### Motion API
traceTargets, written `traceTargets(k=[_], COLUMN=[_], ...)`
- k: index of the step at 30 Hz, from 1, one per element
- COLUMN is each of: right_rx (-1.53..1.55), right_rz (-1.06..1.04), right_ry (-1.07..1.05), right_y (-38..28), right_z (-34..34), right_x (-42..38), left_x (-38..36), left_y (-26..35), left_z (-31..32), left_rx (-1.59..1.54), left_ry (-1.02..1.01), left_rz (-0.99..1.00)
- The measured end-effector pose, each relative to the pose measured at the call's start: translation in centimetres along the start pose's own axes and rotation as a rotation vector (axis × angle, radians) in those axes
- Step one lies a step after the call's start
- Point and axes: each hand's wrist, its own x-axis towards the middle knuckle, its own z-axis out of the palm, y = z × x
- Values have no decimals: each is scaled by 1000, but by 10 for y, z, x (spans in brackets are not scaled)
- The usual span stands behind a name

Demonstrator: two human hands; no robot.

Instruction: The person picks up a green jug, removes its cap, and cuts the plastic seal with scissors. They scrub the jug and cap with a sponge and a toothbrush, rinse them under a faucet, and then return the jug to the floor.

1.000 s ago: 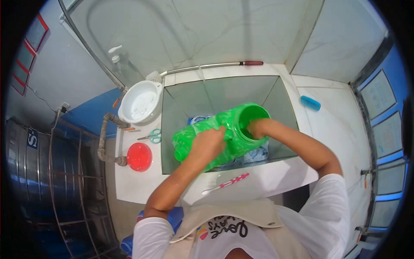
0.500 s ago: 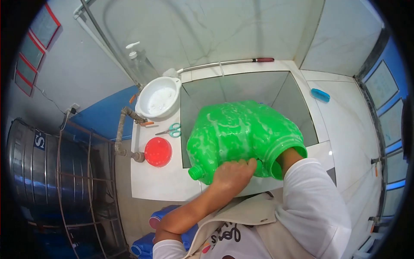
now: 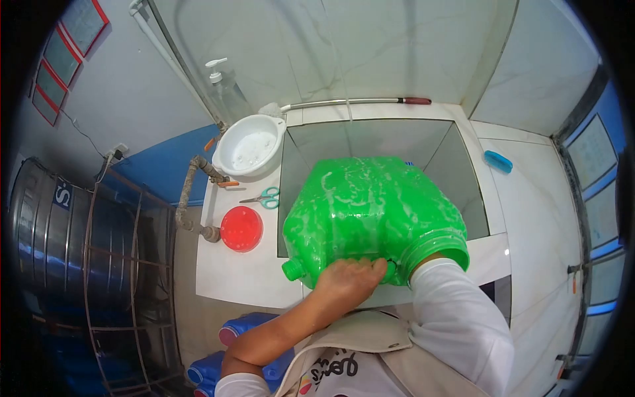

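One green container (image 3: 370,205), soapy, lay on its side over the sink (image 3: 460,192), long axis from about 10 o'clock to 4, wide mouth toward 4, small spout toward 8. Left hand (image 3: 350,279): fingers curled closed, holding its near-side handle. Right hand: hidden inside the mouth, finger spread impossible to tell. White counter (image 3: 228,276): red round item (image 3: 241,229) and scissors (image 3: 268,198) at 9, white basin (image 3: 250,147) of suds at 10, blue brush (image 3: 497,161) at 2. Room: steel tank (image 3: 76,238), far out at 9; blue containers (image 3: 248,327), below at 7.
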Motion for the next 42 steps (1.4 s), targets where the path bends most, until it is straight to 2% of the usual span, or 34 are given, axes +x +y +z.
traceTargets(k=[5,11,17,21,24,27,30,39,42], right_rx=[99,140,235,262,281,316,355,477,513], right_rz=[11,13,-9,6,9,20,30,70,80], right_ry=[-27,-59,-162,-166,-173,-178,-172,-174,-181], right_y=[3,-10,-42,-50,-52,-51,-49,-42,-40], right_z=[19,18,59,51,46,46,40,37,32], right_x=[-5,-12,-13,-13,-11,-14,-13,-24,-24], left_x=[-3,2,2,-4,-10,-15,-17,-10,-12], left_y=[-2,-3,2,4,2,-11,-9,-14,-12], left_z=[13,33,37,42,47,50,60,54,53], left_rx=[12,108,89,217,174,14,101,72,99], left_ry=[-39,86,139,198,260,236,221,273,228], left_rz=[-71,-81,-111,-61,-68,-36,-69,-60,-46])
